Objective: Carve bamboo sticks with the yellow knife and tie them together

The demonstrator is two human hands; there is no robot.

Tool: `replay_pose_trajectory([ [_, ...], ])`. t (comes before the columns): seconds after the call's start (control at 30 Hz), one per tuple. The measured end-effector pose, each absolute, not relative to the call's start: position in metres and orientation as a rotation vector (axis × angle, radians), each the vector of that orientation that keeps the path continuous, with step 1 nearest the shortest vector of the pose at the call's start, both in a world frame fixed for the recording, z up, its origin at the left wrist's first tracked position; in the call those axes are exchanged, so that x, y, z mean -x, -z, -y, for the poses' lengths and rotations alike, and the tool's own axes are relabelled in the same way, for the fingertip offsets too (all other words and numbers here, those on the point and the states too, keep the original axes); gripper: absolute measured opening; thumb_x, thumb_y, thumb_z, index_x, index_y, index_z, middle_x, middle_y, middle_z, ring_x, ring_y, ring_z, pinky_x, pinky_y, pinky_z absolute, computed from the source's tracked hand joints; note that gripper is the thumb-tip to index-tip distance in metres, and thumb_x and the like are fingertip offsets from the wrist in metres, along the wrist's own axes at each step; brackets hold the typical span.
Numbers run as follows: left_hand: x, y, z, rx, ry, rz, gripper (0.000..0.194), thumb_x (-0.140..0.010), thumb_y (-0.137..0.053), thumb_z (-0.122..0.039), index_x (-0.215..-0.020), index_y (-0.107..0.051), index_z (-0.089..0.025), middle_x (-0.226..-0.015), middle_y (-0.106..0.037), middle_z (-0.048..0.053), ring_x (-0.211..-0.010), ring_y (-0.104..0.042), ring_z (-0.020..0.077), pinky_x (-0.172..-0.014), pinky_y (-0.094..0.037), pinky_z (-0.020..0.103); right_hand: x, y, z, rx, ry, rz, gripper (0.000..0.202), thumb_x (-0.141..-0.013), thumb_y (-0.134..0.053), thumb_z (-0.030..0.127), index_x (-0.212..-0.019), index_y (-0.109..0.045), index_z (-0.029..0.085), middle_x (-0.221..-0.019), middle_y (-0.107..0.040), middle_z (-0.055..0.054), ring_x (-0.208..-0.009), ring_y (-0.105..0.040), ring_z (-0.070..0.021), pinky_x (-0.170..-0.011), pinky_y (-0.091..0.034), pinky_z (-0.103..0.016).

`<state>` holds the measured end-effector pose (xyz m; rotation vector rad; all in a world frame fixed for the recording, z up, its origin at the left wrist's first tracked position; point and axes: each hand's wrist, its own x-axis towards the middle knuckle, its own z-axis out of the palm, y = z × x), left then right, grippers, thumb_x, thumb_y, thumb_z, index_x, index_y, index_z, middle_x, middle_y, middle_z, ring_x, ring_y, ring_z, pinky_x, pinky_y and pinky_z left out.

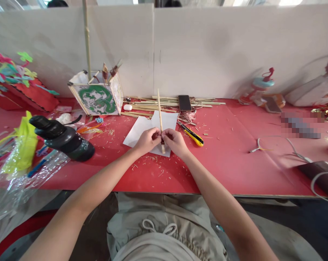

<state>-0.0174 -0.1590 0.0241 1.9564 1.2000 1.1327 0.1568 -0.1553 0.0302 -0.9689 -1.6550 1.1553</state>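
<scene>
A thin pale bamboo stick (160, 112) stands out in front of me, its far end pointing away over sheets of white paper (136, 131). Dark brown cord-like wrapping shows near its lower end. My left hand (149, 140) is closed in a pinch at the stick's left side. From the right, my right hand (174, 140) pinches at the same spot, its fingertips meeting the left ones. Whether the fingers grip the wood or the dark wrapping is hard to make out. A yellow and black utility knife (192, 135) lies just right of my right hand.
Several bamboo strips (144, 107) and a phone (185, 103) lie by the partition. A lantern frame with a green dragon (97, 99) stands back left, a black bottle (63, 139) nearer. Wood shavings litter the red table (226, 159). A cable (289, 141) lies right.
</scene>
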Motion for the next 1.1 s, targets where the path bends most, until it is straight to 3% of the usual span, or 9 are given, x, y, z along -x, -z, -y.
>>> replay_pose_trajectory([
  [0.47, 0.024, -0.027, 0.16, -2.249, -1.085, -1.347, 0.003, -0.09, -0.057, -0.021, -0.093, -0.057, -0.021, -0.083, -0.065, -0.001, -0.069, -0.057, 0.0126, -0.066, -0.04, 0.025, -0.157, -0.031, 0.154, 1.001, -1.106, 1.674, 0.022, -0.084, -0.063, 0.041, -0.085, -0.063, 0.018, -0.07, -0.062, 0.001, -0.059, -0.051, -0.0124, -0.057, -0.041, -0.025],
  [0.73, 0.027, -0.027, 0.16, -2.334, -1.131, -1.297, 0.006, -0.1, -0.05, -0.026, -0.101, -0.053, -0.021, -0.092, -0.063, 0.001, -0.081, -0.062, 0.0137, -0.071, -0.043, 0.025, -0.161, -0.032, 0.154, 0.952, -1.02, 1.63, 0.019, -0.082, -0.069, 0.034, -0.087, -0.074, 0.017, -0.083, -0.074, -0.006, -0.072, -0.062, -0.0172, -0.069, -0.047, -0.03],
  [1.1, 0.025, -0.031, 0.163, -2.355, -1.299, -1.205, 0.012, -0.105, -0.043, -0.031, -0.101, -0.049, -0.022, -0.096, -0.057, 0.004, -0.083, -0.059, 0.0147, -0.07, -0.043, 0.027, -0.156, -0.037, 0.167, 0.875, -0.623, 1.841, 0.016, -0.092, -0.057, 0.026, -0.09, -0.073, 0.021, -0.083, -0.068, -0.006, -0.064, -0.057, -0.0154, -0.064, -0.048, -0.03],
])
